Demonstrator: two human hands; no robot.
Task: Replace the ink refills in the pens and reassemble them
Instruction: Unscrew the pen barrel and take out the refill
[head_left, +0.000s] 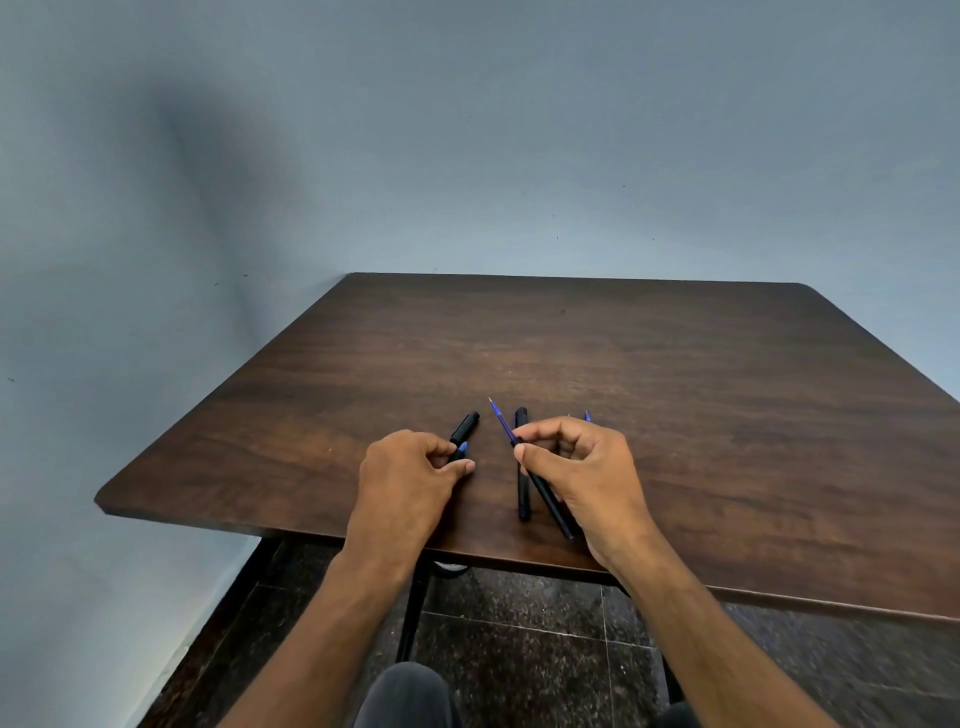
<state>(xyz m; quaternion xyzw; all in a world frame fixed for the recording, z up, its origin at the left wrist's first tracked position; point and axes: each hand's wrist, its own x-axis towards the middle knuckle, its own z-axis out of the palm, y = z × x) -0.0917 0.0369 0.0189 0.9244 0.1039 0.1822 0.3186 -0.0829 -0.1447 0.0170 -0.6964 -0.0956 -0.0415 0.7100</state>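
My right hand (582, 467) pinches a black pen barrel (550, 504) with a blue ink refill (501, 420) sticking out of its front end, tip pointing away. Just left of that barrel, a second black pen (522, 488) lies flat on the brown table (675, 364). My left hand (410, 475) rests on the table and grips a black pen piece (464, 431) that has a small blue part at my fingertips. Behind my right hand, the blue tip of another refill (587, 416) peeks out; the rest of it is hidden.
The table's near edge (519, 561) runs just under my wrists, with dark speckled floor tiles (519, 649) and black table legs below. A blue-grey wall (467, 156) stands behind and to the left of the table.
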